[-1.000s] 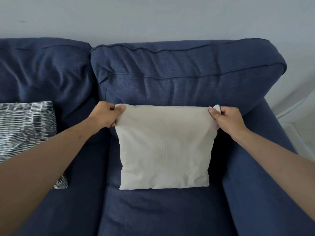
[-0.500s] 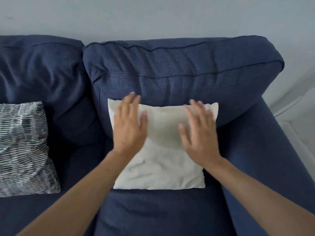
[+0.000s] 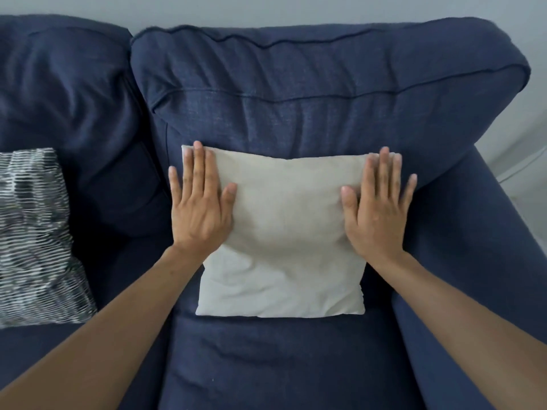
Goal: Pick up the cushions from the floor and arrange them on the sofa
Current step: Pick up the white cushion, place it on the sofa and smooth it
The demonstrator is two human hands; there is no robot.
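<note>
A beige cushion (image 3: pixel 284 232) stands upright on the right seat of the dark blue sofa (image 3: pixel 296 93), leaning against the back cushion. My left hand (image 3: pixel 201 202) lies flat on the cushion's upper left side, fingers spread. On the upper right side my right hand (image 3: pixel 377 205) presses flat in the same way. Neither hand grips anything. A black-and-white patterned cushion (image 3: pixel 35 238) rests on the left seat, cut off by the frame's left edge.
The sofa's right armrest (image 3: pixel 488 247) runs along the right side. A pale wall (image 3: pixel 266 10) rises behind the sofa, and a strip of light floor or skirting (image 3: pixel 527 173) shows at the far right.
My hands let go of the beige cushion's top corners, pressed flat on its middle, then slid outward to its left and right sides. The camera has moved closer.
</note>
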